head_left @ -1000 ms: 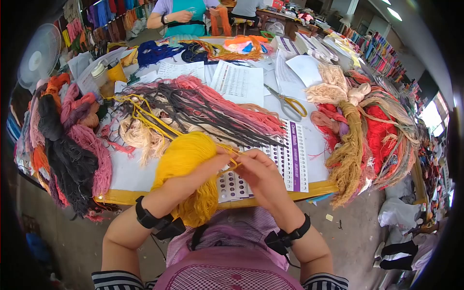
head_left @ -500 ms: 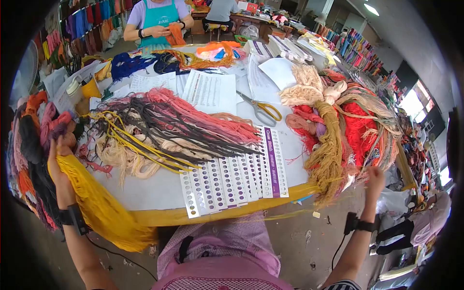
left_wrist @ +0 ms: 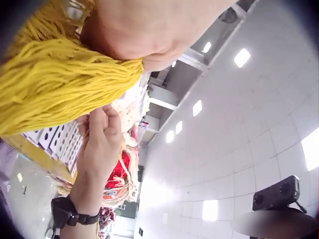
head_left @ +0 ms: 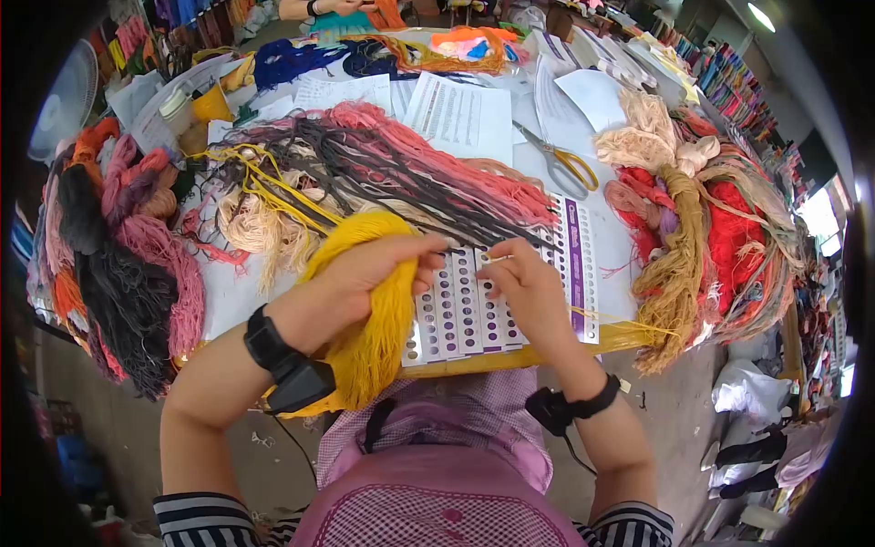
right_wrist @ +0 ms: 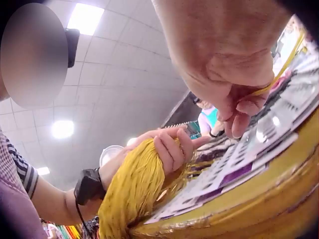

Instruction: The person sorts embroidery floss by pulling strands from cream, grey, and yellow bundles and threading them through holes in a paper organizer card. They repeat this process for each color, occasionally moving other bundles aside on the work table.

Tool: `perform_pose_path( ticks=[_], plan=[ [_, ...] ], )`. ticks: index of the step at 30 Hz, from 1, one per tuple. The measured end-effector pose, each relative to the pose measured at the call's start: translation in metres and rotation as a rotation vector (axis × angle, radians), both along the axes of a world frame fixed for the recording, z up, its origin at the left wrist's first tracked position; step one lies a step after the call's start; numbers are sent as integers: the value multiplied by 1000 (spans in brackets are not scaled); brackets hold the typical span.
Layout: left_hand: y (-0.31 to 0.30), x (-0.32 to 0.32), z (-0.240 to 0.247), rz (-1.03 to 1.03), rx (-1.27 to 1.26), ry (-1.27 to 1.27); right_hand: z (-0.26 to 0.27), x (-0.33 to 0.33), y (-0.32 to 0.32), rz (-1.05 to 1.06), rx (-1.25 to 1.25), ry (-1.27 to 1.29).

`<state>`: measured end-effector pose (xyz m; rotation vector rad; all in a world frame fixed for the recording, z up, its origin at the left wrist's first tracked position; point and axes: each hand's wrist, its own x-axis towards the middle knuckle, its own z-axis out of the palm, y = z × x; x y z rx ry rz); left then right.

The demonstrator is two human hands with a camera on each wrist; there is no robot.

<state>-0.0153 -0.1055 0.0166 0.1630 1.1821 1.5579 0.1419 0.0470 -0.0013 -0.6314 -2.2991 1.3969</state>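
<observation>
A thick skein of yellow yarn [head_left: 387,337] hangs over my left hand [head_left: 351,278], its loose end falling past the table's front edge. In the right wrist view, the left fingers [right_wrist: 172,152] curl round the skein's upper part. My right hand [head_left: 530,296] is a short way to the right, above the punched cards [head_left: 465,310]. Its bent fingers pinch a thin yellow strand [right_wrist: 286,67], which runs away from the hand in the right wrist view. In the head view, yellow strands trail along the table's front edge toward the ochre bundle [head_left: 679,237].
Pink and dark grey yarn [head_left: 392,159] spreads across the table behind the hands. Scissors [head_left: 565,164] lie beside printed sheets [head_left: 460,114]. Hanks of black and pink yarn [head_left: 114,246] heap at the left, red yarn [head_left: 729,232] at the right. Another person's arms [head_left: 337,7] show across the table.
Half a second ago my hands were spread far apart, the skein at far left and the right hand at far right. Both have come back together in front of me, the left bringing the skein.
</observation>
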Motion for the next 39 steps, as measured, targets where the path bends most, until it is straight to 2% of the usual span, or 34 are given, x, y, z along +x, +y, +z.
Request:
perform_pose_path(
  ticks=[2, 4, 10, 11, 13, 18, 21, 23, 25, 27, 28, 29, 31, 33, 35, 37, 39],
  plan=[
    [8, 8, -13, -78, -199, -46, -20, -14, 3, 15, -45, -17],
    [11, 14, -20, -64, -190, -51, -32, -21, 4, -53, 163, -22],
    [20, 14, -26, -48, -167, 31, -25, -20, -3, 10, 339, -32],
    [20, 12, -29, -82, -165, 79, -18, -19, -2, 19, 341, -32],
    [23, 20, -30, -92, -134, 137, -7, -16, 4, 53, -65, -73],
    [26, 21, -31, -145, -154, 209, -7, -16, 0, 23, -17, -71],
    [16, 4, -31, -97, -110, 250, -16, -17, 0, 10, -24, -54],
    [11, -9, -8, -1, -218, 104, -19, -18, -3, 3, 117, -107],
    [10, -9, 8, 34, -189, 33, -14, -19, -5, 20, 117, -152],
    [15, -7, 12, -201, -44, -8, -2, -18, -9, -12, 163, -305],
    [21, -6, -2, -302, -40, 50, -5, -18, -10, -8, 164, -308],
    [25, 0, -10, -298, -41, 47, -9, -17, -10, -37, 165, -234],
    [32, 13, -19, -471, -181, 310, -11, -17, -12, -63, 162, -158],
    [30, 12, -14, -473, -224, 367, -8, -16, -12, -39, 236, -201],
    [12, -2, 0, -362, -138, 506, -9, -16, -9, -8, 208, -215],
    [-27, -25, 23, -190, 132, 1121, -11, -16, -6, 19, 179, -225],
    [-25, -91, 9, 232, -136, 296, -14, -16, -4, 34, 159, -201]
  ],
)
